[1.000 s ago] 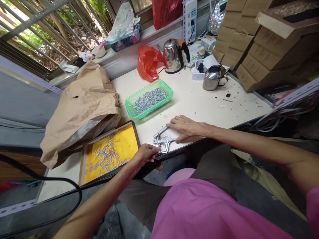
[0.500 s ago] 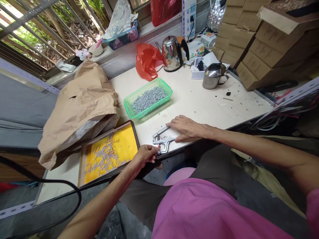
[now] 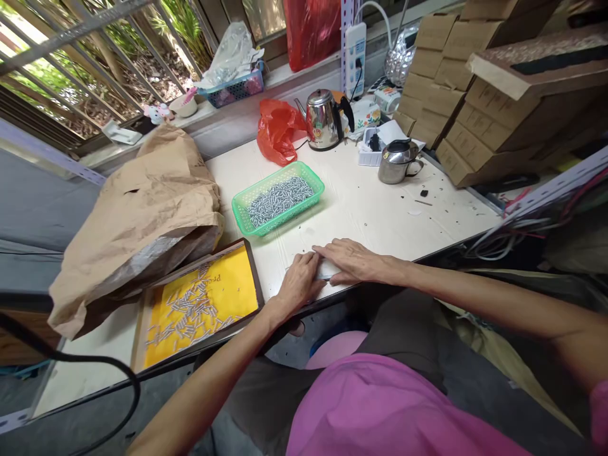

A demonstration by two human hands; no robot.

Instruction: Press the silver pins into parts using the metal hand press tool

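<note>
My left hand lies curled over a metal plier-like hand tool at the table's front edge and hides most of it. My right hand rests flat beside it, fingers stretched out over the tool's handles and touching the left hand's fingertips. A wooden-framed tray with a yellow bottom holds several small metal pins just left of my left hand. Beyond the hands stands a green plastic basket filled with the same metal pieces.
A large brown paper bag slumps at the left over the tray's far edge. Behind stand a red plastic bag, a steel kettle and a steel pot. Cardboard boxes are stacked at the right, with loose wires below them.
My left hand has moved from the tool's jaw at the table edge up onto the tool, covering it. The right hand stayed on the handles. The view tilted slightly.
</note>
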